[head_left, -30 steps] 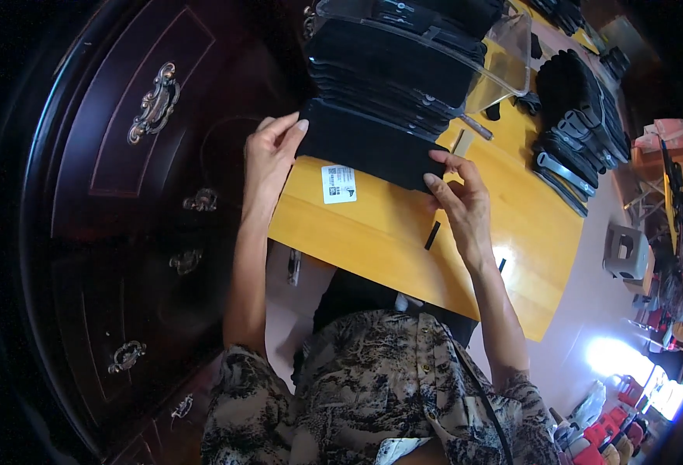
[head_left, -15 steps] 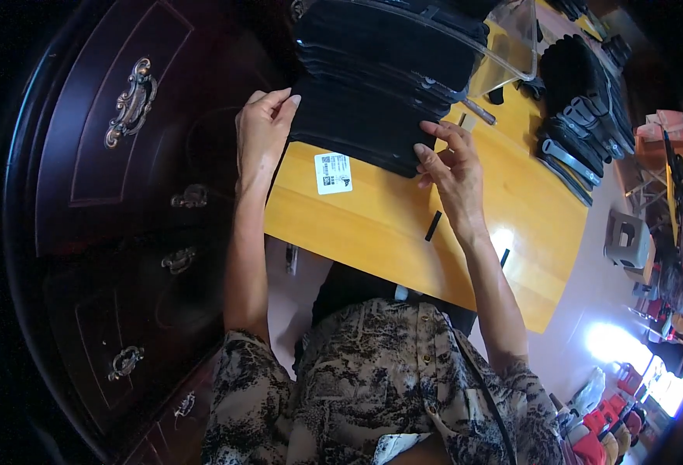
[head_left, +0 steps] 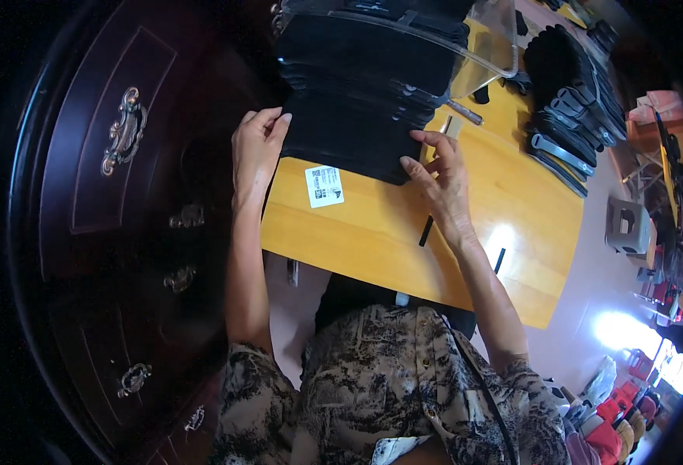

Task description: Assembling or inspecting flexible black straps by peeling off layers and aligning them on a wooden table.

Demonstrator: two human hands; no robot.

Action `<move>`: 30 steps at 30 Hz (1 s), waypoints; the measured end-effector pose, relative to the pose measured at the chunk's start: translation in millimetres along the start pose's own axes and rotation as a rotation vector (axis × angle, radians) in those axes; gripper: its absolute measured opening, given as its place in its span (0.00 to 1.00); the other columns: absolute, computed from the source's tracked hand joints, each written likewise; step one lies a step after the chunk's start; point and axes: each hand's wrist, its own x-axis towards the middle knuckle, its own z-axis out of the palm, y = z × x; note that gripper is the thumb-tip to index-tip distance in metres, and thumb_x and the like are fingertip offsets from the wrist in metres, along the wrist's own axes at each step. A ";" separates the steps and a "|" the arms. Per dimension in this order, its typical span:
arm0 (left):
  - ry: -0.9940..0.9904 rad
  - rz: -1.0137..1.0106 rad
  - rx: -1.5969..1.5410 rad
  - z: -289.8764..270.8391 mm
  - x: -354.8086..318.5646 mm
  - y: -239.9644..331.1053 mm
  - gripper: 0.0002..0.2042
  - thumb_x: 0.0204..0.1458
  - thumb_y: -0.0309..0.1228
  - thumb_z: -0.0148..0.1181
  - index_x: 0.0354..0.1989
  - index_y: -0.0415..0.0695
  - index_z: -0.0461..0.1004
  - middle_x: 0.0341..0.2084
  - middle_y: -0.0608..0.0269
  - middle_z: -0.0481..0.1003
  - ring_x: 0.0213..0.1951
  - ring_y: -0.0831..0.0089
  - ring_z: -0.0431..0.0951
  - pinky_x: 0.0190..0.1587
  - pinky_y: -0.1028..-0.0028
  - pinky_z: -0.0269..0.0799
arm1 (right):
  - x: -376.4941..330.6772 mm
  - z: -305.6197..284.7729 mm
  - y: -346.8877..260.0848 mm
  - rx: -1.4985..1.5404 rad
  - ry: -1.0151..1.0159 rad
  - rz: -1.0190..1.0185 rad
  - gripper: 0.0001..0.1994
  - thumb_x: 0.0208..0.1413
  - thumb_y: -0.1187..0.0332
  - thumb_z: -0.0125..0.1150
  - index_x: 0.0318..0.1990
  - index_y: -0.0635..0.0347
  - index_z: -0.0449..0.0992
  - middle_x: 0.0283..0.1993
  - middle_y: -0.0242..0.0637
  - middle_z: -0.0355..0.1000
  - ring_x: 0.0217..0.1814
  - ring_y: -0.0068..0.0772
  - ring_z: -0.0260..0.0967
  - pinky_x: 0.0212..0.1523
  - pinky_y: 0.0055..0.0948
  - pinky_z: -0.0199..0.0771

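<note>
Thumb and forefinger of the left hand [head_left: 258, 151] are drawn together at the left edge of a flat black piece [head_left: 341, 143]; those of the right hand [head_left: 444, 182], slightly parted, meet its right edge. Whether either hand actually pinches the piece cannot be told. The piece lies at the near end of a stack of similar black pieces [head_left: 357, 50], partly within a clear plastic container [head_left: 504, 66]. Just below it, a white printed label [head_left: 324, 187] rests on the yellow table [head_left: 357, 240]. A black strip [head_left: 426, 231] lies near the right wrist. Farther right are bundled dark goods [head_left: 566, 108]; at left stands a dark wooden cabinet [head_left: 97, 186] with ornate handles.
</note>
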 end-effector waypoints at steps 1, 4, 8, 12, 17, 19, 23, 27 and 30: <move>-0.002 0.010 0.000 0.4 0.6 -3.4 0.15 0.57 0.35 0.58 0.48 0.38 0.77 0.39 0.56 0.75 0.39 0.70 0.77 0.44 0.74 0.72 | -1.8 1.2 -3.0 0.038 0.019 0.054 0.23 0.52 0.71 0.66 0.56 0.57 0.70 0.53 0.42 0.64 0.29 0.24 0.69 0.31 0.24 0.73; -0.017 0.002 -0.077 2.1 -0.8 -9.0 0.16 0.58 0.37 0.57 0.50 0.39 0.75 0.43 0.56 0.73 0.44 0.69 0.76 0.49 0.73 0.70 | -2.2 4.7 -4.5 0.092 0.060 0.096 0.28 0.51 0.71 0.66 0.60 0.57 0.64 0.51 0.42 0.65 0.31 0.25 0.70 0.33 0.24 0.73; 0.028 0.030 -0.086 7.3 -6.0 -6.6 0.17 0.59 0.38 0.54 0.50 0.39 0.74 0.43 0.56 0.72 0.43 0.68 0.75 0.46 0.71 0.71 | -1.9 1.9 1.1 0.039 0.061 0.035 0.26 0.52 0.72 0.66 0.58 0.60 0.66 0.49 0.43 0.65 0.32 0.26 0.70 0.35 0.26 0.75; 0.043 0.030 -0.106 13.4 -11.0 -16.2 0.19 0.61 0.41 0.50 0.55 0.41 0.70 0.49 0.51 0.72 0.51 0.60 0.73 0.52 0.66 0.70 | -3.5 2.5 -1.4 0.098 0.026 0.088 0.23 0.52 0.73 0.64 0.56 0.62 0.67 0.48 0.43 0.65 0.32 0.27 0.71 0.32 0.26 0.76; 0.038 -0.015 -0.214 16.6 -15.0 -20.4 0.20 0.61 0.40 0.51 0.56 0.40 0.68 0.52 0.45 0.71 0.56 0.58 0.70 0.57 0.63 0.65 | -3.2 -0.2 0.3 0.070 -0.041 0.128 0.23 0.55 0.67 0.64 0.57 0.61 0.67 0.50 0.40 0.63 0.38 0.24 0.71 0.34 0.23 0.78; 0.059 -0.008 -0.187 16.4 -15.8 -21.7 0.20 0.61 0.40 0.51 0.56 0.40 0.68 0.53 0.46 0.70 0.56 0.58 0.70 0.58 0.63 0.64 | -3.9 -0.8 -7.1 0.060 -0.032 0.117 0.26 0.52 0.69 0.66 0.58 0.61 0.66 0.48 0.42 0.64 0.34 0.27 0.71 0.33 0.26 0.76; 0.051 -0.005 -0.214 17.0 -19.8 -22.9 0.21 0.61 0.42 0.49 0.58 0.42 0.67 0.54 0.47 0.70 0.58 0.57 0.68 0.60 0.63 0.62 | -12.7 -3.0 -15.7 0.004 -0.068 0.042 0.36 0.42 0.72 0.73 0.60 0.61 0.62 0.45 0.46 0.66 0.29 0.35 0.70 0.33 0.32 0.74; 0.041 0.008 -0.164 18.4 -24.5 -15.9 0.23 0.62 0.45 0.47 0.61 0.45 0.65 0.57 0.49 0.68 0.60 0.56 0.66 0.61 0.62 0.61 | -13.9 0.7 -4.0 -0.019 -0.063 0.044 0.39 0.39 0.74 0.73 0.61 0.60 0.59 0.46 0.49 0.67 0.32 0.41 0.71 0.35 0.35 0.74; 0.062 -0.015 -0.130 19.5 -27.8 -13.1 0.24 0.62 0.46 0.45 0.62 0.47 0.64 0.58 0.50 0.67 0.61 0.55 0.65 0.62 0.62 0.59 | -11.3 4.4 0.1 -0.072 -0.099 0.079 0.40 0.38 0.75 0.72 0.62 0.60 0.57 0.48 0.53 0.66 0.38 0.51 0.72 0.40 0.40 0.74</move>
